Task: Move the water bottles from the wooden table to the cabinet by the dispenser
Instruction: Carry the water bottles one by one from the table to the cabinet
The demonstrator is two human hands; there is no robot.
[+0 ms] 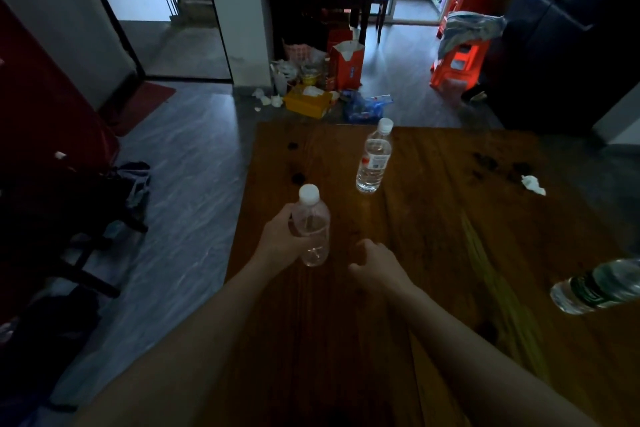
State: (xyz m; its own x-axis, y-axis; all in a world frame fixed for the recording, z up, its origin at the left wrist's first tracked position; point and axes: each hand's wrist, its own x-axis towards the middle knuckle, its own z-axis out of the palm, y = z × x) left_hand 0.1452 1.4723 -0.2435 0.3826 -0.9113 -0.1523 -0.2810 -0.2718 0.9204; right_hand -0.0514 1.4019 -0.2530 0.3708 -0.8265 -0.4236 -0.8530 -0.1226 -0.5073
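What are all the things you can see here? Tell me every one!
wooden table: one, brown, fills the lower middle.
held bottle: one, clear with white cap, near the table's left edge.
standing bottle: one, clear with white cap, upright farther back on the table.
lying bottle: one, clear with dark label, on its side at the right edge.
tissue: one, white, crumpled, right side of the table.
plastic stools: a stack, red, on the floor behind.
yellow box: one, among litter on the floor.
left hand: grips the held bottle.
right hand: loosely curled, holds nothing.
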